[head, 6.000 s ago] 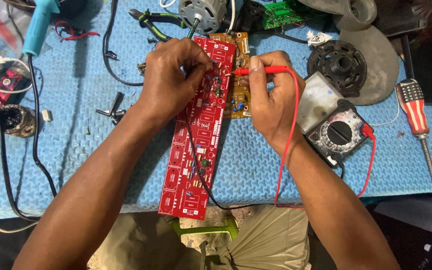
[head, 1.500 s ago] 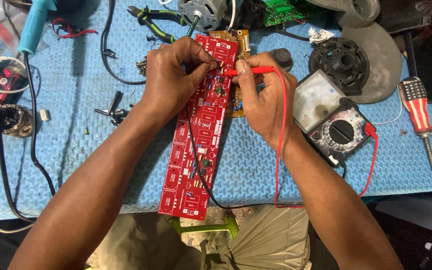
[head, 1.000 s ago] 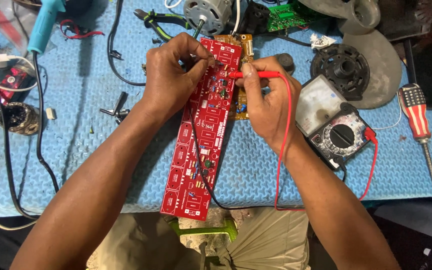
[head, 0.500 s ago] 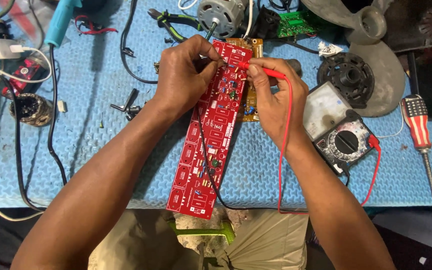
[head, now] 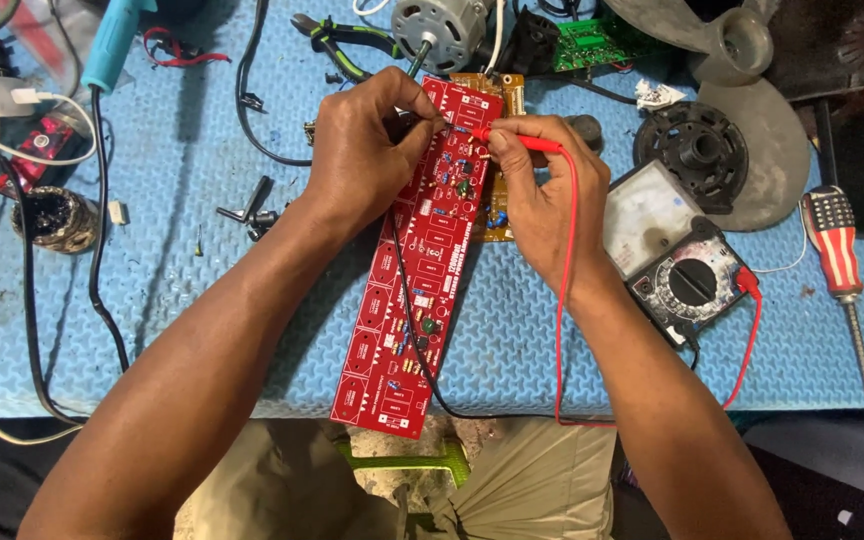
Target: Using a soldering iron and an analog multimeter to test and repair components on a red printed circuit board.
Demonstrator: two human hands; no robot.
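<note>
A long red circuit board (head: 414,290) lies at an angle on the blue foam mat (head: 182,300), its near end over the mat's front edge. My left hand (head: 360,160) pinches a black probe against the board's far end; the probe's black lead (head: 417,340) runs down across the board. My right hand (head: 537,200) holds a red probe (head: 517,142) with its tip on the same far end. The red lead (head: 564,300) loops down and back to an analogue multimeter (head: 674,255) right of my right wrist. A smaller tan board (head: 500,215) sits partly under my right hand.
Behind the board are an electric motor (head: 440,30), pliers (head: 342,42) and a green board (head: 592,42). A black round part (head: 697,150) and grey fan blade (head: 767,160) lie at right, with a striped-handle screwdriver (head: 837,260). A soldering iron (head: 112,45) and cables lie at left.
Both hands and probes have shifted along the board toward its far end. The camera view has drifted, so the mat and tools sit further right and lower in the picture.
</note>
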